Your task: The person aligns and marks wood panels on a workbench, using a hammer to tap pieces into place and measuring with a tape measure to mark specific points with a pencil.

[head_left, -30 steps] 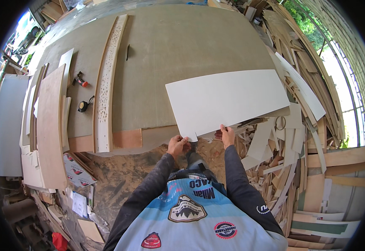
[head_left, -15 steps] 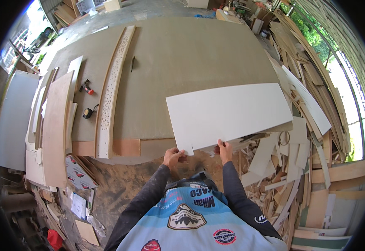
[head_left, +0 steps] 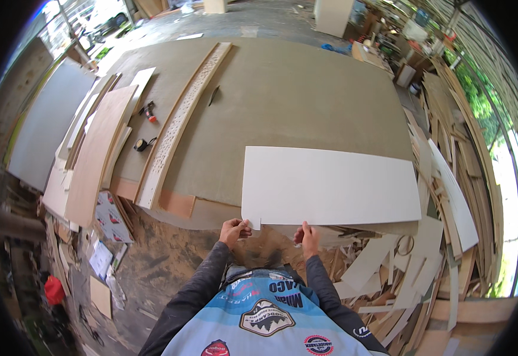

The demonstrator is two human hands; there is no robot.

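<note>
A long white board lies over the near right part of the large worktable, its near edge along the table's front. At its near left corner, beside a small notch, my left hand pinches the board between thumb and fingers. My right hand is closed on the near edge further right, thumb on top and fingers curled beneath. The fingertips under the board are partly hidden.
Left of the board lie a long strip with a speckled face, a tape measure, a red-and-black tool and a small dark curved piece. Stacked panels line the left side. Offcuts and long planks crowd the right.
The white board has turned clockwise, its right end swinging nearer, so its near edge now runs roughly along the table's front. Both hands keep their hold. The whole view has tilted and shifted.
</note>
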